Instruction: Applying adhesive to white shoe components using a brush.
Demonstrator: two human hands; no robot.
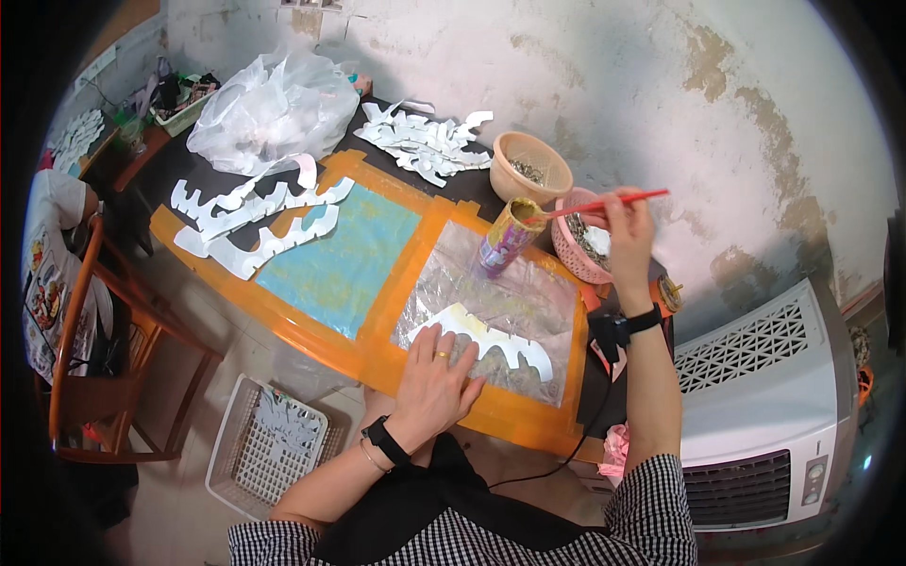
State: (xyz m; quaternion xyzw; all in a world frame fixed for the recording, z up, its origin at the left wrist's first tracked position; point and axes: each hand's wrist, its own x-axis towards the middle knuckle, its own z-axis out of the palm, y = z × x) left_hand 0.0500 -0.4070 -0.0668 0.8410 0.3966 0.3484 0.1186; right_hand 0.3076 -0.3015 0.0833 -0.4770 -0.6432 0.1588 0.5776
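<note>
My left hand (436,375) lies flat with fingers spread, pressing on the near left part of a curved white cut-out piece (495,341) with a notched edge. That piece rests on a clear plastic sheet (451,259) taped to the table. Raised at the right, my right hand (628,236) is closed round a thin red-handled brush (645,196). The brush's lower end is at the mouth of a tall, smeared can (506,243), which stands tilted in view on the sheet. Whether its bristles touch the contents is too small to tell.
More notched white pieces (260,226) lie on the left, beside a blue sheet (349,245); others (425,141) are heaped behind. A plastic bag (274,108), a peach basket (533,156) and a pink basket (578,259) stand along the back. A white crate (231,443) is on the floor; a person (71,255) sits left.
</note>
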